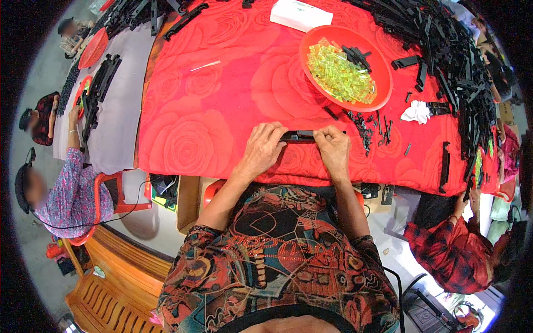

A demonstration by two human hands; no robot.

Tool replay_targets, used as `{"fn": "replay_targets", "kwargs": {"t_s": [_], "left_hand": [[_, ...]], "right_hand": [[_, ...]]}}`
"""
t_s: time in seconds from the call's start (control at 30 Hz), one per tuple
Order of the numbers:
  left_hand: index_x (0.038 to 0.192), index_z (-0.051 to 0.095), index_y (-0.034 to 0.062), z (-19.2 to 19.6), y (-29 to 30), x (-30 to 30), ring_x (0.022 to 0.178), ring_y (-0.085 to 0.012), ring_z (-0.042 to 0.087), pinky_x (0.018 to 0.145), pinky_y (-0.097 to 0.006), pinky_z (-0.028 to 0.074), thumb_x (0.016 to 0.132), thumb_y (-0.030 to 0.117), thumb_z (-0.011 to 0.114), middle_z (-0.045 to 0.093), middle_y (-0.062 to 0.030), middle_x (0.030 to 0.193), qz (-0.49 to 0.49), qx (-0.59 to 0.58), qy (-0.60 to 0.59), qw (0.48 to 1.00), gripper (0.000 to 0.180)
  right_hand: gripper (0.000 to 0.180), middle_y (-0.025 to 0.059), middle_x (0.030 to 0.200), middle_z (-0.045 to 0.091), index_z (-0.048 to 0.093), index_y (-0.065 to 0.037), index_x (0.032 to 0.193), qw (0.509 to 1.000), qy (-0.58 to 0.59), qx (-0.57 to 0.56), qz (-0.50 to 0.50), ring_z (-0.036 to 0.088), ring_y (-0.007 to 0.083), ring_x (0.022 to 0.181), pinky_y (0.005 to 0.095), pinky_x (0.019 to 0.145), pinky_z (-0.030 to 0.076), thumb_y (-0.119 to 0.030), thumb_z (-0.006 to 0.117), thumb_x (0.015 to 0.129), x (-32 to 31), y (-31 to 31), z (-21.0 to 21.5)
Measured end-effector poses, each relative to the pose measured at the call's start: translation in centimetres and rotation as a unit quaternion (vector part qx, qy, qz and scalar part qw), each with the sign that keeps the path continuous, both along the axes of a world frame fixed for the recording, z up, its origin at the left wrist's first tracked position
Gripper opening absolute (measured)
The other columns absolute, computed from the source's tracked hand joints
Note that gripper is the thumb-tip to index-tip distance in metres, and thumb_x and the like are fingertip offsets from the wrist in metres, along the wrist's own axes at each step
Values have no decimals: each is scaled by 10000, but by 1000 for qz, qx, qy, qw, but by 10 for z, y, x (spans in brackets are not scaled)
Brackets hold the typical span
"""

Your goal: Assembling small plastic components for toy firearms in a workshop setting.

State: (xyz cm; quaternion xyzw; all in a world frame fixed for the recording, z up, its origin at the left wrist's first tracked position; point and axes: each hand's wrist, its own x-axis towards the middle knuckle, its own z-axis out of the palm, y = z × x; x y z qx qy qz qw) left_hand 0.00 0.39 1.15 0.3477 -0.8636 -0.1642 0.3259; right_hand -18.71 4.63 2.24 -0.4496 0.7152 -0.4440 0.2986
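Holding a long black part (297, 135) with both hands, in the middle, low over the near edge of the red cloth (194, 127); pinching its left end with the bent fingers of the left hand (262, 147); gripping it near its right end with the thumb and curled fingers of the right hand (334, 150); hard to tell if resting on the cloth or held just above it.

Just beyond the right hand, to the right, a scatter of small black bits (363, 133) and thin black sticks (386, 129); farther off, a big red bowl (384, 86) with lots of see-through yellow bits (336, 75) and a bunch of dark bits (356, 56) on top; past the bowl, a white box (301, 15); right of the bowl, a crumpled white tissue (416, 112); at the far right, a big messy pile of black pieces (444, 50); nearer, on the right, a lone black strip (445, 166); on the left, well apart from both hands, a thin pale stick (205, 65).

Farther left, a grey table top (119, 105) with more black pieces; beside it, a person in a speckled purple top (75, 191); at the near right, a person in a red and black checked shirt (452, 252); at the near left, a wooden bench (111, 297).
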Motion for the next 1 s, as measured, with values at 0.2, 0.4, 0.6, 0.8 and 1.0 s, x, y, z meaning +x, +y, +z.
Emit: {"fn": "replay_targets", "kwargs": {"t_s": [0.2,0.4,0.6,0.8,1.0], "left_hand": [[943,512,-9,-4,0,-2,888,-322,548,755,-391,430,635,-29,671,568,-146,968,7,8,40,999,347],[930,498,0,-6,-1,-2,854,-302,538,714,-383,404,624,-18,672,556,-140,939,5,-6,50,999,352],[929,522,-4,-8,-2,-2,864,-310,558,727,-384,431,632,-26,673,582,-140,944,2,-1,39,999,334],[924,566,19,-6,-2,-2,823,-282,545,702,-375,425,638,-24,663,568,-112,920,-7,-11,29,999,305],[939,614,79,-6,-2,-2,832,-255,516,695,-361,400,730,70,575,538,-92,921,-18,-49,-25,998,213]], "right_hand": [[180,-28,451,377,571,-12,652,999,-34,-2,31,336,42,436,268,400,275,-136,636,764,-5,-1,-1],[191,38,450,427,570,-1,662,998,20,29,50,392,85,423,302,409,322,-153,629,762,-6,-5,2],[209,172,569,562,588,-6,703,992,96,68,54,588,310,550,417,521,436,-205,624,757,-2,-8,12],[198,188,645,588,565,-11,729,981,161,95,58,599,366,642,459,574,447,-201,608,769,2,-10,11],[196,191,643,575,521,-9,746,974,202,74,73,591,382,651,469,571,442,-188,596,776,4,-10,10]]}}
